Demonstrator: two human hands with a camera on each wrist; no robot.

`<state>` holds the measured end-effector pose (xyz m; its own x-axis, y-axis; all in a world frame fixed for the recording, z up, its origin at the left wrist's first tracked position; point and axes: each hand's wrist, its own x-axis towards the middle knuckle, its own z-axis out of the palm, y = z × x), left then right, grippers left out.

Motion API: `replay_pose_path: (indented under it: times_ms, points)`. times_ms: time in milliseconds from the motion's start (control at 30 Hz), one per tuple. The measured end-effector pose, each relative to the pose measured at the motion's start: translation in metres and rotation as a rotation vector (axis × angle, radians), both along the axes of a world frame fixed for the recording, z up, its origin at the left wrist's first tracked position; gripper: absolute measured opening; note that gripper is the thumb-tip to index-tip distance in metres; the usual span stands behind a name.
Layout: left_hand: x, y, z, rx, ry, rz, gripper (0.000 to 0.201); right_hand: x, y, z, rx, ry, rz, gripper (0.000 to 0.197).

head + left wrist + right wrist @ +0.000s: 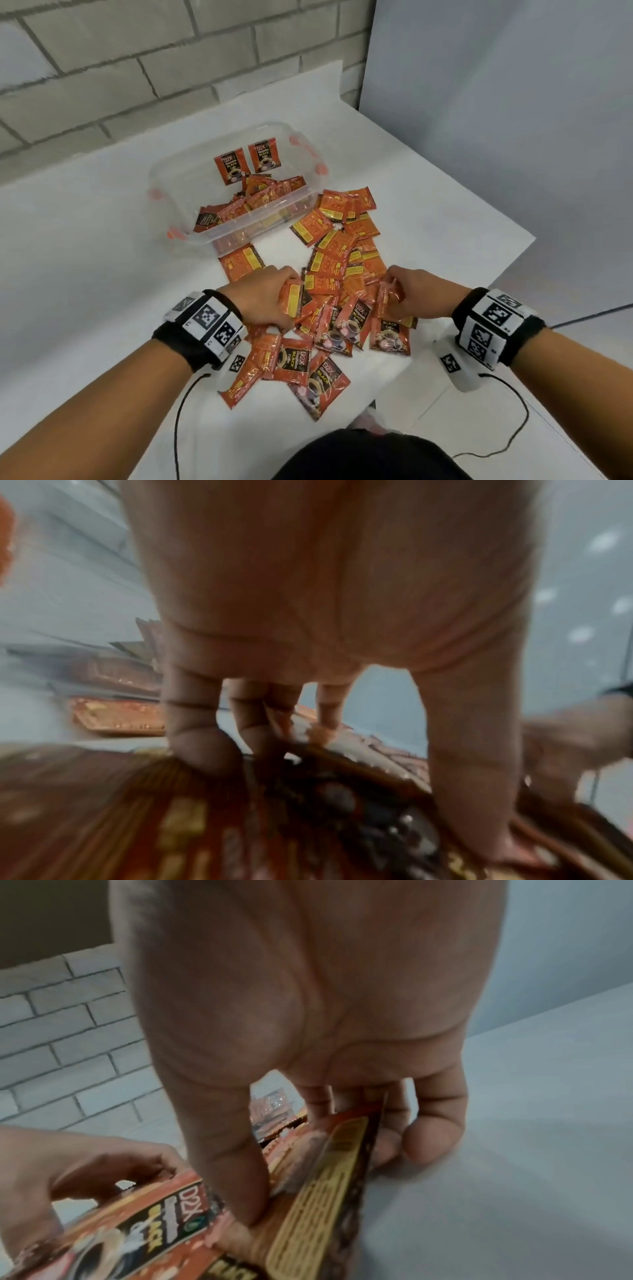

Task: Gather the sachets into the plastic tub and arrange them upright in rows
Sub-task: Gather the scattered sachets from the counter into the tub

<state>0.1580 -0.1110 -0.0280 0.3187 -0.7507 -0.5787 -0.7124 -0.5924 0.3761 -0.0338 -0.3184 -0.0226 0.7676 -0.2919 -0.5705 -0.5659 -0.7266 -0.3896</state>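
While hands (263, 296) grip, sachets (352, 317) read "D2X BLACK"

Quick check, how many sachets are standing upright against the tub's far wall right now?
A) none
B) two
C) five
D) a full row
B: the head view shows two sachets standing face-out against the far wall of the tub, with the rest inside lying jumbled toward its near side.
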Motion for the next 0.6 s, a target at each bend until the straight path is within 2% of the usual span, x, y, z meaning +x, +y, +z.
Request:
replay_pose_path:
  times_ms: [67,167,300,367,433,500,600]
  points:
    - [-0.003,-0.002,-0.004,-0.003,-0.066,-0.011,0.082,0.000,0.000,-0.001,-0.026,-0.012,-0.010,0.038]
    - [-0.003,-0.006,-0.004,-0.024,-0.134,0.016,0.078,0.001,-0.003,0.001,-0.018,-0.029,-0.047,0.026]
    - [-0.003,-0.006,-0.005,-0.063,-0.146,0.075,0.077,-0.004,-0.009,0.010,0.071,-0.077,-0.103,0.015]
    - [-0.004,-0.006,-0.004,-0.097,-0.144,0.089,0.074,-0.009,-0.007,0.013,0.125,-0.039,-0.061,0.023]
    - [-0.003,-0.006,-0.003,-0.127,-0.137,0.108,0.070,-0.013,0.001,0.010,0.154,0.023,0.019,0.040]
    - [-0.004,-0.007,-0.001,-0.130,-0.141,0.118,0.068,-0.014,0.009,0.001,0.069,0.034,0.119,0.061]
    - [-0.004,-0.009,0.000,-0.097,-0.162,0.116,0.063,-0.010,0.014,-0.007,-0.084,0.016,0.211,0.074]
